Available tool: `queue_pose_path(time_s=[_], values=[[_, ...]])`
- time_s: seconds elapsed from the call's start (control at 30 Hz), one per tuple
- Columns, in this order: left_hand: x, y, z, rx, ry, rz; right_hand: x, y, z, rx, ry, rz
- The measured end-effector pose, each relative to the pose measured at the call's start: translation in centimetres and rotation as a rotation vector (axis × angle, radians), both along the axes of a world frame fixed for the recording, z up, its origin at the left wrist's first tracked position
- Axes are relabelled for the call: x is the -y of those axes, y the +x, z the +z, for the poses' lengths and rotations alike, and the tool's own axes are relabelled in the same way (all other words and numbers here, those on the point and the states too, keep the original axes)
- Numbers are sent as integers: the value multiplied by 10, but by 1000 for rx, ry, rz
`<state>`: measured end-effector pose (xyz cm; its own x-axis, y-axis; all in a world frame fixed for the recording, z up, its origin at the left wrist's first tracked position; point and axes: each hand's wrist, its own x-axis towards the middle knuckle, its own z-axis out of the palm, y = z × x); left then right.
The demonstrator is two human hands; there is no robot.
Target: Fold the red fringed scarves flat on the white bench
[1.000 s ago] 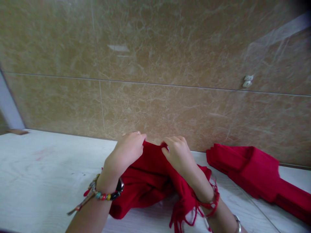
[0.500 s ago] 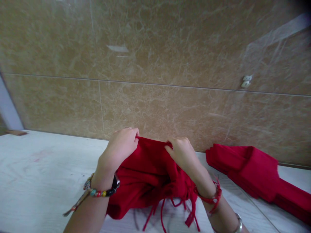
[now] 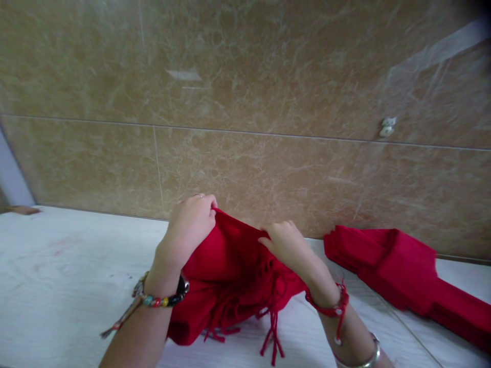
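Observation:
A red fringed scarf (image 3: 230, 255) hangs bunched between both hands above the white tabletop. My left hand (image 3: 194, 225) pinches its upper edge on the left. Further right, my right hand (image 3: 287, 243) grips the same edge, thumb toward the left and slightly lower than the other hand. The edge is stretched in a slanting line between the two grips. Loose tassels dangle from the lower folds, some of them near the table surface. Most fingertips of both hands are hidden behind the cloth.
A pile of folded red cloth (image 3: 399, 271) lies on the white table (image 3: 69, 266) at the right, by the wall. The brown marbled tile wall (image 3: 245, 102) rises behind the table. A small white cat-shaped figure (image 3: 388, 127) is on the wall. A brown piece (image 3: 23, 210) sits far left.
The left hand has risen slightly, so the held edge slants more. The scarf's folds and tassels have swung and shifted leftward. Both hands keep their grip.

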<state>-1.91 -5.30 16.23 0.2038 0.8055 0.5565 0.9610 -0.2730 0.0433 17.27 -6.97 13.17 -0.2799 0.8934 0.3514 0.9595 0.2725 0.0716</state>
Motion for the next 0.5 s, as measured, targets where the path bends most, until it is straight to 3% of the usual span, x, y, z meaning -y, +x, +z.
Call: queue_pose_path(time_s=[0.17, 0.23, 0.4, 0.5], values=[[-2, 18, -13, -52, -183, -368, 2, -3, 4, -188, 136, 52], [-5, 24, -14, -48, -189, -422, 2, 0, 4, -216, 153, 54], [-7, 11, -2, 91, 7, -234, -2, 9, 1, -72, 3, -17], [-4, -2, 2, 119, 22, -111, -5, 11, 1, -100, 52, -36]])
